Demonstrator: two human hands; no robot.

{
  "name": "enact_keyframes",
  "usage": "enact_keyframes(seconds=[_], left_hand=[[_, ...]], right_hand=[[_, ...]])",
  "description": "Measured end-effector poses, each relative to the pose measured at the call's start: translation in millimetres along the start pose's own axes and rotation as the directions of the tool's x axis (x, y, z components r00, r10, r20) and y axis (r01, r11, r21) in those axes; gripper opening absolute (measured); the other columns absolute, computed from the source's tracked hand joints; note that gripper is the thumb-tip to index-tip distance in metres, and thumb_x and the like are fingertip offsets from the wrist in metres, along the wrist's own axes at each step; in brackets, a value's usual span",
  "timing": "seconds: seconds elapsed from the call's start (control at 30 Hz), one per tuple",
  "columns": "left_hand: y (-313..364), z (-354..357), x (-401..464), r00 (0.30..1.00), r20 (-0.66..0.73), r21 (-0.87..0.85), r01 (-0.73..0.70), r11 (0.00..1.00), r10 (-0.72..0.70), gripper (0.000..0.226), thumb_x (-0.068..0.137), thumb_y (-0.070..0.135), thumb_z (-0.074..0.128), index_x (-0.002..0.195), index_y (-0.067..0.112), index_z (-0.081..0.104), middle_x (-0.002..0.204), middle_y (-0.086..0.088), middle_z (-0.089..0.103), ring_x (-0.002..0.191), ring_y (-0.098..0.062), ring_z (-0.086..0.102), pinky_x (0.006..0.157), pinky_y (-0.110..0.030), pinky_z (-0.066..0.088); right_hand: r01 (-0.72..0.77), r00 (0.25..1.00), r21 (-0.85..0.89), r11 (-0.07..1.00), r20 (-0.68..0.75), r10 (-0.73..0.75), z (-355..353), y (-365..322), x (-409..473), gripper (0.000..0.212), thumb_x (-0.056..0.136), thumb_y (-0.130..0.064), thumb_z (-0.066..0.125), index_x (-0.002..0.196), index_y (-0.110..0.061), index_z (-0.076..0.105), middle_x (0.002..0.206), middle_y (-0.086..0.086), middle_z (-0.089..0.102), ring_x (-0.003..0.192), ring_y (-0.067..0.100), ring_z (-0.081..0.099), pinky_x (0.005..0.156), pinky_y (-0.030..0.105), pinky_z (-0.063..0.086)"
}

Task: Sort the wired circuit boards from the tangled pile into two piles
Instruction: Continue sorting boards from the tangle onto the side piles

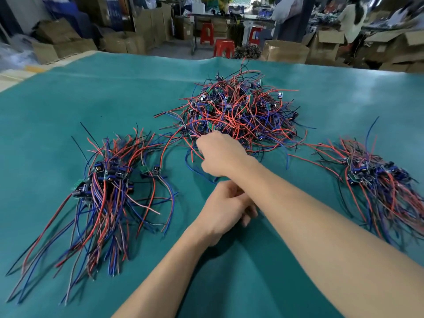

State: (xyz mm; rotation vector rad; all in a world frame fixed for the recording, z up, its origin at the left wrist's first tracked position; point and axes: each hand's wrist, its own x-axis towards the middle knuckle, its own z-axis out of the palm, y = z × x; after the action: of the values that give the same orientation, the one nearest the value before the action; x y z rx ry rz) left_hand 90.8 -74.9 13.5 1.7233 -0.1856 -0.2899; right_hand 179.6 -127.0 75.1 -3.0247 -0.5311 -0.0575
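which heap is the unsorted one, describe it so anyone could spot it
On the green table cover, three wire heaps lie in a row. The tangled pile is the middle, farthest one. Unlike the left pile and right pile, its wires loop every way.

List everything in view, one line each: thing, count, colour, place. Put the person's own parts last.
tangled pile: one, red, blue and black wires, table centre.
left pile: one, same colours, near left.
right pile: one, same colours, near right.
table cover: one, teal.
cardboard boxes: several, brown, on the floor beyond.
stools: three, red, beyond the table.
right hand: gripping wires at the tangled pile's near edge.
left hand: fingers curled, under the right forearm.
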Motion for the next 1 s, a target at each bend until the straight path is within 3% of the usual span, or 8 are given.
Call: enact_keyframes(seconds=[0.13, 0.23, 0.43, 0.53, 0.67, 0.77, 0.87, 1.0], left_hand=[[4.7, -3.7, -3.8, 0.998, 0.057, -0.051, 0.004, 0.999, -0.001, 0.017, 0.1, 0.01, 0.056, 0.086, 0.003, 0.064, 0.063, -0.009, 0.062, 0.057, -0.021, 0.058, 0.054, -0.027, 0.049], [4.0, -3.3, -4.1, 0.997, 0.079, -0.07, 0.003, 0.998, 0.002, 0.017, 0.099, 0.01, 0.057, 0.084, 0.007, 0.063, 0.063, -0.005, 0.061, 0.057, -0.021, 0.057, 0.054, -0.026, 0.049], [8.9, -0.7, -4.0, 0.99, 0.137, -0.305, 0.01, 0.952, 0.033, 0.018, 0.096, -0.004, 0.05, 0.095, 0.001, 0.067, 0.076, -0.011, 0.069, 0.054, -0.011, 0.053, 0.043, -0.018, 0.041], [10.2, -0.5, -3.4, 0.988, 0.152, -0.349, 0.031, 0.936, 0.024, 0.019, 0.095, -0.006, 0.049, 0.095, 0.001, 0.067, 0.08, -0.013, 0.07, 0.055, -0.011, 0.055, 0.043, -0.017, 0.041], [9.4, -1.2, -2.9, 0.987, 0.159, -0.393, 0.046, 0.919, 0.018, 0.018, 0.097, -0.004, 0.047, 0.1, 0.001, 0.065, 0.084, -0.014, 0.071, 0.06, -0.013, 0.061, 0.046, -0.019, 0.044], [9.2, -1.2, -2.1, 0.991, 0.136, -0.442, 0.043, 0.896, 0.019, 0.018, 0.103, 0.007, 0.046, 0.105, 0.002, 0.064, 0.085, -0.015, 0.071, 0.063, -0.015, 0.063, 0.048, -0.02, 0.047], [11.6, 0.7, -1.3, 0.993, 0.116, -0.499, 0.052, 0.865, 0.008, 0.025, 0.104, 0.024, 0.048, 0.106, 0.008, 0.067, 0.087, -0.017, 0.071, 0.066, -0.016, 0.066, 0.05, -0.021, 0.049], [13.9, -0.7, -1.5, 0.994, 0.108, -0.576, 0.045, 0.816, 0.022, 0.023, 0.098, 0.028, 0.054, 0.101, 0.011, 0.069, 0.085, -0.013, 0.072, 0.071, -0.018, 0.069, 0.057, -0.021, 0.053]], right_hand=[[-0.003, 0.996, 0.009, 1.0, -0.086, 0.003, 7.9, 10.3, -4.2, 0.026, 0.08, 0.008, 0.057, 0.097, -0.011, 0.06, 0.101, 0.009, 0.059, 0.082, 0.033, 0.054, 0.068, 0.039, 0.044], [0.0, 0.992, 0.038, 0.999, -0.124, 0.005, 13.6, 15.9, -7.1, 0.031, 0.081, 0.007, 0.056, 0.1, -0.016, 0.065, 0.105, 0.008, 0.065, 0.09, 0.036, 0.061, 0.071, 0.039, 0.048], [-0.034, 0.902, 0.557, 0.83, -0.341, 0.266, -12.3, 53.2, -27.4, 0.031, 0.083, 0.005, 0.064, 0.097, -0.02, 0.075, 0.09, -0.001, 0.074, 0.081, 0.018, 0.069, 0.088, 0.038, 0.058], [0.098, 0.819, 0.824, 0.558, -0.386, 0.426, -39.8, 74.7, -52.0, 0.036, 0.082, 0.015, 0.061, 0.095, -0.017, 0.072, 0.089, 0.003, 0.073, 0.079, 0.015, 0.069, 0.082, 0.037, 0.06], [0.354, 0.837, 0.932, -0.08, -0.278, 0.471, -57.9, 89.9, -93.0, 0.031, 0.087, 0.019, 0.054, 0.098, -0.006, 0.068, 0.087, 0.008, 0.071, 0.086, 0.022, 0.069, 0.079, 0.031, 0.059], [0.342, 0.889, 0.907, -0.245, -0.228, 0.397, -37.9, 83.2, -117.1, 0.032, 0.078, 0.017, 0.049, 0.093, -0.004, 0.069, 0.084, 0.012, 0.071, 0.087, 0.028, 0.068, 0.081, 0.033, 0.059], [0.246, 0.905, 0.949, -0.199, -0.151, 0.397, -5.3, 65.3, -124.2, 0.027, 0.08, 0.012, 0.052, 0.081, -0.006, 0.073, 0.081, 0.016, 0.072, 0.082, 0.029, 0.068, 0.079, 0.034, 0.058], [0.169, 0.852, 0.971, 0.171, -0.231, 0.47, 20.8, 49.4, -121.6, 0.023, 0.079, 0.007, 0.073, 0.079, -0.016, 0.074, 0.084, 0.006, 0.076, 0.077, 0.012, 0.069, 0.064, 0.024, 0.056]])
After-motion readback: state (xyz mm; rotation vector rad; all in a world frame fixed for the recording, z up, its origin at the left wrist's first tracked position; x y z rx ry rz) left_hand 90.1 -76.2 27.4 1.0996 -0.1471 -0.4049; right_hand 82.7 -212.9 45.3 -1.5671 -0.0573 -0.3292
